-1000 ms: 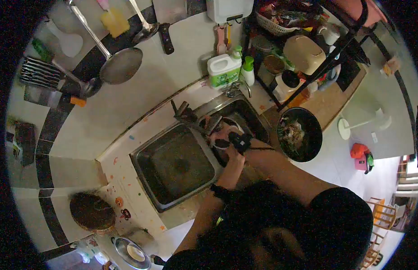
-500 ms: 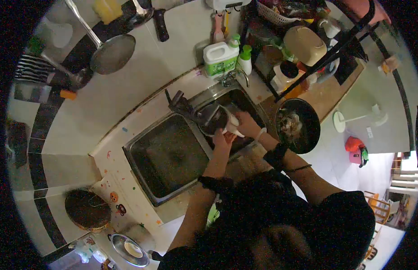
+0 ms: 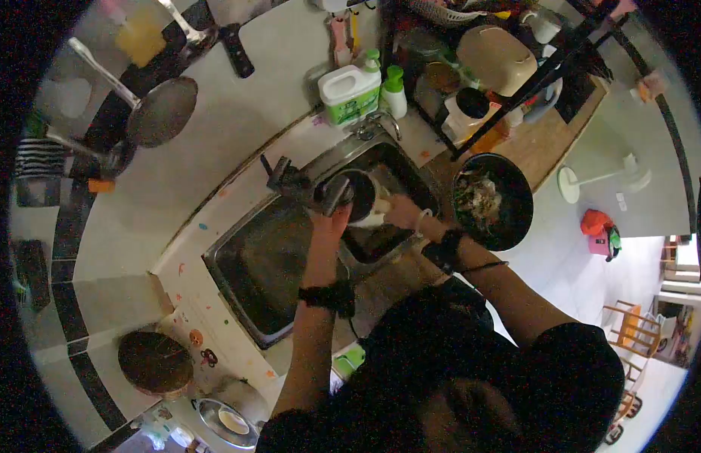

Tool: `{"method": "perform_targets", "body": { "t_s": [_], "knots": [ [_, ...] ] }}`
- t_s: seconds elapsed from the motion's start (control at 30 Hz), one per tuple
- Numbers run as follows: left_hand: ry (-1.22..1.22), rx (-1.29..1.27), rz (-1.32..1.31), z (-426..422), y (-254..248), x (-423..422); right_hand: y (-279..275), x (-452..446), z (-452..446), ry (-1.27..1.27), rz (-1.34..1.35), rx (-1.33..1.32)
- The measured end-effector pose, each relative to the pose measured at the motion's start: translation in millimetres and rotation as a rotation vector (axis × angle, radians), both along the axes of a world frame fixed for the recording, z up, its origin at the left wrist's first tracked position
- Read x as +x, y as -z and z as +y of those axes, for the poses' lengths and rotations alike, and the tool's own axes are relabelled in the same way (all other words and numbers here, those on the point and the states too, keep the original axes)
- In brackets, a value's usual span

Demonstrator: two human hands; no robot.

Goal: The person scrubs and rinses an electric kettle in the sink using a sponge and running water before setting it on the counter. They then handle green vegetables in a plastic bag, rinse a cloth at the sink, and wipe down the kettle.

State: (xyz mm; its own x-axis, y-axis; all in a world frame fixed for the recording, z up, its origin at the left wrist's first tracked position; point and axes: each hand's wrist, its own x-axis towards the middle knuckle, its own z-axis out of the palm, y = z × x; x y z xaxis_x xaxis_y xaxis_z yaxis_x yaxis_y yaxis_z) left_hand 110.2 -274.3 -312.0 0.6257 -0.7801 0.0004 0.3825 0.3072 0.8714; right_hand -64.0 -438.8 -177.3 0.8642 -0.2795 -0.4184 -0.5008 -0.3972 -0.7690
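A round, pale pot with a dark interior [image 3: 361, 196] is held over the grey metal sink [image 3: 384, 243], its side pinched by the right hand's [image 3: 402, 212] fingers. Its left edge is neared by the left hand [image 3: 332, 220] (whether those blurred fingers are closed cannot be told).

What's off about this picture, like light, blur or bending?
Head view: fisheye bending, dark corners, the dark tile band bowed; head view: dim, grainy indoor light, murky inside the sinks, while the floor at right looks pale and washed out; head view: left hand and right hand soft, finger detail hard to make out.
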Motion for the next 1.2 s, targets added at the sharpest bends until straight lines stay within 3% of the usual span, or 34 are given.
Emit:
{"method": "perform_targets", "body": {
  "t_s": [0.03, 0.07, 0.1, 0.13, 0.2, 0.23, 0.3, 0.4, 0.47, 0.5, 0.57, 0.63, 0.7, 0.73, 0.77, 0.8, 0.83, 0.87, 0.9, 0.97, 1.03, 1.07, 1.13, 1.17, 1.2],
  "knots": [
    [0.109, 0.237, -0.400, 3, -49, -12, -1, -3, 2, 0.011, -0.003, -0.005],
    [0.175, 0.524, -0.977, 6, -105, -25, -2, -8, 9, 0.040, -0.004, -0.009],
    [0.198, 0.663, -1.419, 8, -164, -39, 0, -14, 15, 0.070, -0.005, -0.013],
    [0.206, 0.650, -1.423, -3, -151, -40, 29, -19, 17, -0.036, -0.376, -0.301],
    [0.366, 1.304, -0.808, -26, -108, -42, 25, -23, 26, -0.052, -0.333, -0.285],
    [0.370, 1.298, -0.808, -28, -100, -43, 23, -26, 30, -0.078, -0.294, -0.258],
    [0.300, 0.929, -0.344, -26, -94, -45, 48, -31, 32, -0.077, -0.187, -0.307],
    [0.182, 0.928, -0.486, -23, -96, -56, 50, -34, 35, -0.216, -0.059, -0.231],
    [0.094, 0.978, -0.681, -21, -112, -67, 66, -38, 34, -0.290, -0.123, -0.392],
    [0.051, 1.001, -0.782, -22, -124, -72, 57, -37, 36, -0.288, -0.127, -0.392],
    [0.011, 1.000, -0.900, -30, -144, -77, 31, -36, 46, -0.015, -0.206, -0.227],
    [0.010, 1.002, -0.931, -37, -138, -77, 58, -23, 36, -0.061, -0.124, -0.346],
    [0.101, 0.454, 0.174, -58, -109, -62, 48, -10, 25, -0.114, -0.049, -0.471],
    [0.143, 0.345, 0.388, -79, -116, -56, 12, -5, 23, -0.002, -0.065, -0.363],
    [0.139, 0.349, 0.381, -76, -121, -55, -8, 2, 20, 0.110, -0.081, -0.251],
    [0.217, 0.510, -0.179, -70, -125, -57, 8, 8, 9, 0.110, -0.086, -0.245],
    [0.288, 0.646, -0.743, -61, -129, -61, 44, 11, -8, -0.067, -0.080, -0.242],
    [0.287, 0.623, -1.311, -38, -120, -58, 58, 12, -17, -0.244, -0.076, -0.243],
    [0.284, 0.619, -1.317, -21, -113, -48, 53, 10, -20, -0.242, -0.081, -0.248],
    [0.442, 0.551, -1.663, 6, -103, -20, 30, 0, -18, -0.140, -0.229, -0.486],
    [0.196, 0.312, -2.133, 21, -122, 5, 59, -2, -17, -0.107, -0.150, -0.460],
    [0.195, 0.311, -2.133, 18, -139, 4, 75, -2, -18, -0.083, -0.074, -0.434],
    [-0.325, 0.432, -1.932, 7, -168, 7, 90, -3, -18, -0.203, -0.056, -0.472],
    [-0.322, 0.429, -1.933, 6, -169, 7, 97, -4, -18, -0.322, -0.037, -0.509],
    [-0.178, 0.412, -1.582, 5, -170, 7, 99, -4, -17, -0.440, -0.017, -0.545]
  ]
}}
